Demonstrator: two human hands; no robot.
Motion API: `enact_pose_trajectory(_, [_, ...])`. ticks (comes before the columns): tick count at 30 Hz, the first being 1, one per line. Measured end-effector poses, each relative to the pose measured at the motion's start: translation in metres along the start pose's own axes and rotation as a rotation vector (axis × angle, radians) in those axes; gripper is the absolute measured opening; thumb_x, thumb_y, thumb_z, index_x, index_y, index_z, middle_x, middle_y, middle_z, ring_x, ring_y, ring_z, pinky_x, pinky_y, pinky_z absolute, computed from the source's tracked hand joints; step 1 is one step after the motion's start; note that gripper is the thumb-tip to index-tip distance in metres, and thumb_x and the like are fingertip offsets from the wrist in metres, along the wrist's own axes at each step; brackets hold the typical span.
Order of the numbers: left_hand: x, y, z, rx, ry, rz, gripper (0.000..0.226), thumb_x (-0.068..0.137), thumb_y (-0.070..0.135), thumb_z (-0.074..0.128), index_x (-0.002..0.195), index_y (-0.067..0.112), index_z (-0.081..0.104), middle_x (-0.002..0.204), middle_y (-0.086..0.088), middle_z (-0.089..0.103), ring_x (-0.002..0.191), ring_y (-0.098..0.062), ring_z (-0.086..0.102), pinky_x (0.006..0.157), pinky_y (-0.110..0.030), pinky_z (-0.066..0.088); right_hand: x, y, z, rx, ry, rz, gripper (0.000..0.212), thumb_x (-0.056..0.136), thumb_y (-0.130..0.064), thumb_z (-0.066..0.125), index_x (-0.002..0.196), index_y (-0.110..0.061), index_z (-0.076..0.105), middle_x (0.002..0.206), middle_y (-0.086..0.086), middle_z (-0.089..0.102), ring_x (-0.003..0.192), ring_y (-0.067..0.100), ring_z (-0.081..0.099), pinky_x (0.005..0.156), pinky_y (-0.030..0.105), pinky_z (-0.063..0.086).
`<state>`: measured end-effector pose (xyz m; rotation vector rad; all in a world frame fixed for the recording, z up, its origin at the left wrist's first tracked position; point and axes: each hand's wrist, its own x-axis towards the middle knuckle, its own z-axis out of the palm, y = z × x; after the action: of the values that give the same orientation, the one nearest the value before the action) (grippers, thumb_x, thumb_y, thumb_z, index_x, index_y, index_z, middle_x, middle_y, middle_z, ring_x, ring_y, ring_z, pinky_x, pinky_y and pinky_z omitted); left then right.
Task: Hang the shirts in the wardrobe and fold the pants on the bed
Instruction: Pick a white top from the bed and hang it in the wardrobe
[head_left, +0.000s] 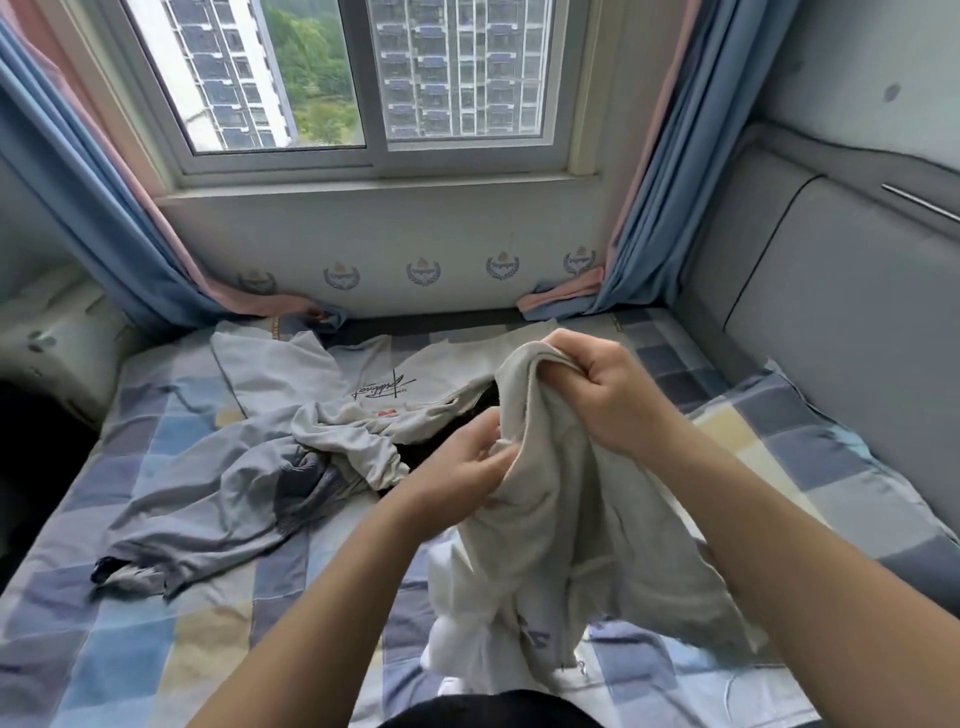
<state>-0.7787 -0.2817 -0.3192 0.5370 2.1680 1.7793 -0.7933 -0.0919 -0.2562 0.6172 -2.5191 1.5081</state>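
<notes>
Both hands gripped a beige garment (566, 499) above the bed (156, 649): the left hand (462, 467) pinched its edge, the right hand (608, 395) bunched its upper hem, fingers closed. Beyond them, a grey-blue shirt (208, 509) and a pale printed shirt (337, 379) lay crumpled on the checked bedsheet, below the window (374, 161).

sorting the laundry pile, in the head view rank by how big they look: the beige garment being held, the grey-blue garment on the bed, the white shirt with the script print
1. beige garment, though nearness to the camera inflates it
2. grey-blue garment
3. white shirt, farther off and partly covered, so its rank is unsure
</notes>
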Motion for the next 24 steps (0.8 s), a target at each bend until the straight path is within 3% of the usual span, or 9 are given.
enact_pose_trajectory(2, [-0.002,0.001,0.0,-0.046,0.083,0.035,0.088,0.078,0.082,0.055,0.113,0.001,0.059,0.098,0.002,0.06,0.092,-0.009,0.056,0.082,-0.034,0.048,0.003,0.0,0.0,-0.035,-0.003,0.023,0.016,0.099,-0.013,0.06,0.086,-0.006,0.067,0.078,0.014,0.064,0.072,0.016,0.055,0.072,0.04,0.046])
enact_pose_trajectory(4, [-0.005,0.0,0.002,0.031,0.084,0.087,0.064,0.08,0.07,0.065,0.115,0.017,0.062,0.1,0.009,0.068,0.094,-0.006,0.063,0.082,-0.027,0.052,0.005,0.0,0.001,-0.039,0.014,0.048,0.015,0.097,-0.017,0.064,0.086,-0.009,0.07,0.075,0.008,0.066,0.071,0.012,0.055,0.07,0.038,0.046])
enact_pose_trajectory(5, [-0.004,-0.002,0.004,0.132,0.115,0.1,0.042,0.081,0.057,0.072,0.108,0.025,0.064,0.096,0.014,0.07,0.09,-0.004,0.065,0.079,-0.027,0.052,0.007,0.0,0.002,-0.027,0.027,0.058,0.014,0.097,-0.019,0.066,0.086,-0.011,0.071,0.073,0.006,0.065,0.069,0.011,0.054,0.069,0.036,0.046])
enact_pose_trajectory(7, [0.001,-0.001,0.001,0.284,0.28,0.136,0.013,0.085,0.034,0.065,0.082,0.022,0.06,0.077,0.013,0.064,0.074,-0.006,0.058,0.07,-0.035,0.047,0.009,0.002,0.0,-0.009,0.042,0.077,0.014,0.094,-0.023,0.069,0.086,-0.012,0.072,0.071,0.009,0.064,0.066,0.012,0.052,0.066,0.036,0.043])
enact_pose_trajectory(10, [0.006,0.008,-0.016,0.316,0.481,0.144,0.018,0.087,0.021,0.05,0.077,0.01,0.06,0.072,-0.001,0.063,0.072,-0.024,0.058,0.07,-0.047,0.048,0.009,0.009,-0.003,-0.07,0.024,0.085,0.015,0.089,-0.032,0.076,0.095,-0.018,0.072,0.076,0.011,0.066,0.067,0.02,0.056,0.066,0.039,0.046])
enact_pose_trajectory(14, [0.009,0.035,-0.032,0.337,0.562,0.238,0.016,0.088,0.018,0.051,0.087,0.021,0.067,0.077,0.009,0.067,0.079,-0.016,0.063,0.072,-0.039,0.05,-0.001,0.016,0.007,-0.287,0.08,-0.045,0.034,0.083,-0.026,0.082,0.112,-0.014,0.069,0.103,0.003,0.059,0.091,0.017,0.058,0.083,0.03,0.048])
enact_pose_trajectory(17, [0.012,0.053,-0.031,0.372,0.538,0.273,0.016,0.085,0.018,0.052,0.086,0.014,0.068,0.077,0.002,0.067,0.078,-0.023,0.063,0.072,-0.044,0.05,-0.011,0.018,0.032,-0.245,0.189,-0.206,0.023,0.082,-0.013,0.081,0.1,-0.007,0.068,0.099,0.002,0.057,0.087,0.014,0.056,0.08,0.021,0.045])
enact_pose_trajectory(20, [0.01,0.066,-0.032,0.366,0.545,0.3,0.014,0.081,0.017,0.054,0.082,0.015,0.067,0.072,0.003,0.065,0.073,-0.02,0.06,0.067,-0.041,0.049,-0.016,0.023,0.058,-0.152,0.309,-0.096,0.021,0.084,-0.017,0.078,0.089,-0.015,0.057,0.081,-0.005,0.053,0.069,0.006,0.049,0.062,0.016,0.039])
enact_pose_trajectory(24, [0.006,0.081,-0.049,0.362,0.612,0.332,0.013,0.081,0.013,0.056,0.081,0.014,0.069,0.069,0.002,0.065,0.068,-0.016,0.058,0.063,-0.034,0.045,-0.015,0.045,0.08,-0.173,0.164,0.222,0.017,0.083,-0.018,0.064,0.078,-0.027,0.051,0.072,-0.012,0.055,0.071,0.01,0.054,0.055,0.032,0.038])
